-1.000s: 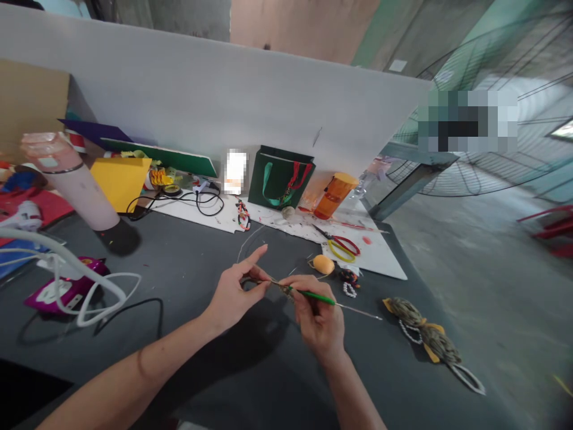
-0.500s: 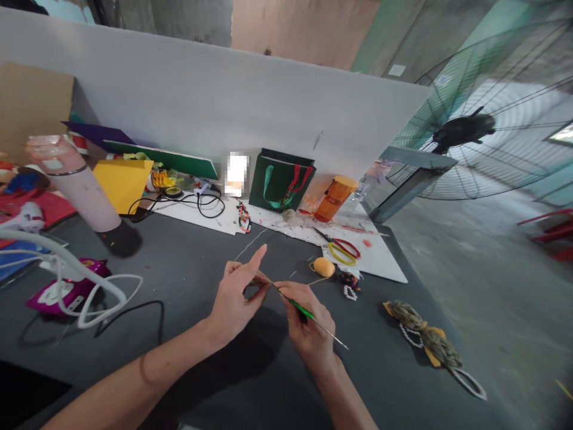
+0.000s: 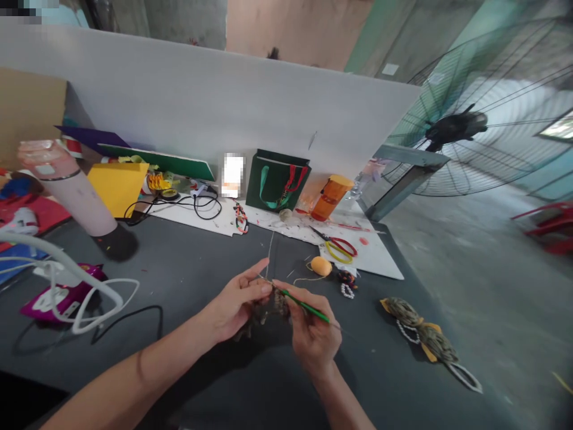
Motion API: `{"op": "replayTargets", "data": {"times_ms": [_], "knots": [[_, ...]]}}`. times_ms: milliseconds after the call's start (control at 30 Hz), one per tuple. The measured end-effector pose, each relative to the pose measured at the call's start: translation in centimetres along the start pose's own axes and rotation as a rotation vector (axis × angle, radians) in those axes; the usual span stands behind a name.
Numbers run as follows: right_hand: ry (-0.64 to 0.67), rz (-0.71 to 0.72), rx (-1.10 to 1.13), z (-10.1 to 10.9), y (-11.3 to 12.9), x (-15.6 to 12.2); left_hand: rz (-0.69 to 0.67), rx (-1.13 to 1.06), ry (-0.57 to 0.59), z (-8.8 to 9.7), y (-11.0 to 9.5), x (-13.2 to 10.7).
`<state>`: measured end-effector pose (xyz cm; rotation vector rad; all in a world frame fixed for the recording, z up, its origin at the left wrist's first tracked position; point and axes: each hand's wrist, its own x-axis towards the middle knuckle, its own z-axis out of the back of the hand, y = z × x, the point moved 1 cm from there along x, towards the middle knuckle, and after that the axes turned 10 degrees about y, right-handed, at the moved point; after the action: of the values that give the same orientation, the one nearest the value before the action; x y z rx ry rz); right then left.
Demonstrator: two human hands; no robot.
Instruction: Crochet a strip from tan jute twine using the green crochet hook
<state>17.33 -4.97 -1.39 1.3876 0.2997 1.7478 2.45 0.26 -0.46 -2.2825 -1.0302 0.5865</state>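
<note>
Left hand (image 3: 237, 298) pinching brown crochet work (image 3: 280, 306), right hand (image 3: 313, 340) gripping green crochet hook (image 3: 305, 306)

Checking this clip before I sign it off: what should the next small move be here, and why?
Probably drawing a loop through with the hook: the right hand grips the green-handled crochet hook, its tip at the dark crocheted piece that the left hand pinches, and a strand leads towards them from the orange ball.

Green crochet hook (image 3: 305, 306), brown yarn (image 3: 280, 304), dark green bag (image 3: 274, 184), red-and-yellow scissor handles (image 3: 341, 251)
</note>
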Motion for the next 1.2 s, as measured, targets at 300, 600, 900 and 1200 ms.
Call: {"op": "replayTargets", "data": {"times_ms": [300, 600, 900, 1200], "knots": [[-0.188, -0.438, 0.446, -0.1, 0.2, 0.5, -0.037, 0.101, 0.084, 0.6, -0.9, 0.5], [-0.156, -0.536, 0.719, -1.6, 0.2, 0.6, -0.109, 0.170, 0.179, -0.3, -0.5, -0.1], [-0.066, -0.118, 0.276, -0.9, 0.3, 0.6, -0.198, 0.157, 0.063, -0.3, 0.3, -0.1], [-0.164, -0.197, 0.162, -0.9, 0.9, 0.5, -0.081, 0.002, 0.078, -0.2, 0.4, 0.0]]}}
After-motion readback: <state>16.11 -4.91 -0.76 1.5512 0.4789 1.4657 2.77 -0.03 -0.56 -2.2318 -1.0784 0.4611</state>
